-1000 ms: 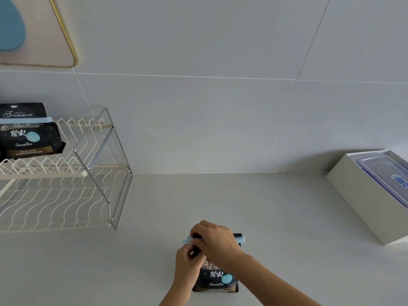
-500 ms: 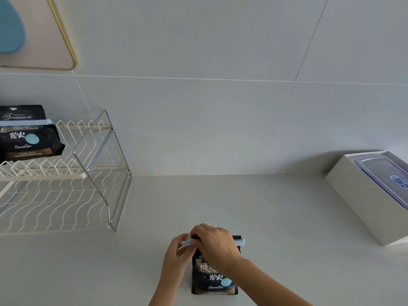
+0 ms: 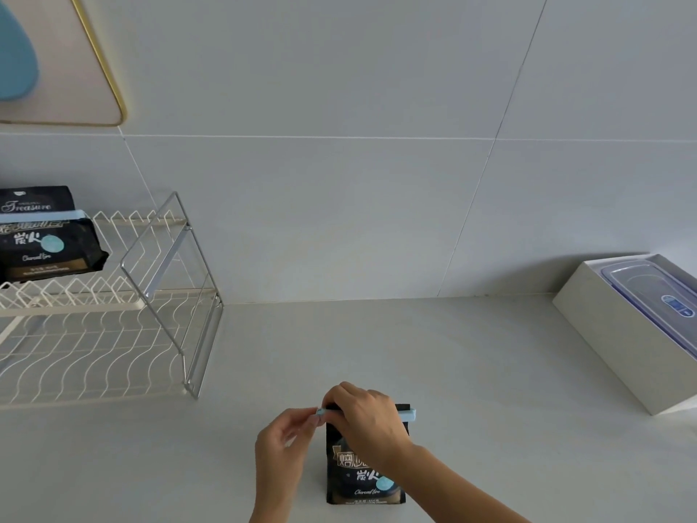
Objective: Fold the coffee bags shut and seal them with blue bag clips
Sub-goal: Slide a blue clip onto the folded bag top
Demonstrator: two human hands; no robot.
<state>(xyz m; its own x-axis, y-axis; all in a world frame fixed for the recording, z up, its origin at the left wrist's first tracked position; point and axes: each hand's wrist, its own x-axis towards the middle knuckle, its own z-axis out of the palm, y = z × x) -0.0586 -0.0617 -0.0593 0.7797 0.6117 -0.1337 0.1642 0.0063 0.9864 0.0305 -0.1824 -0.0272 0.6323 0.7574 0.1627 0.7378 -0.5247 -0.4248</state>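
A black coffee bag [image 3: 352, 473] lies flat on the counter near the front edge, its top folded over. A light blue bag clip [image 3: 408, 414] runs across the fold. My right hand [image 3: 364, 417] lies over the clip and the bag's top, covering the clip's middle. My left hand [image 3: 283, 443] pinches the clip's left end with its fingertips. A second black coffee bag [image 3: 49, 251] with a blue clip [image 3: 41, 216] across its fold rests on the upper tier of the rack at the left.
A white wire dish rack [image 3: 113, 326] with a metal frame stands at the left on the counter [image 3: 452, 371]. A white box [image 3: 618, 334] holding a clear plastic lidded container [image 3: 656, 292] sits at the right. A tiled wall rises behind.
My left hand has slid left off the bag and now pinches only the clip's left end. More of the bag's front shows. My right hand stays over the clip.
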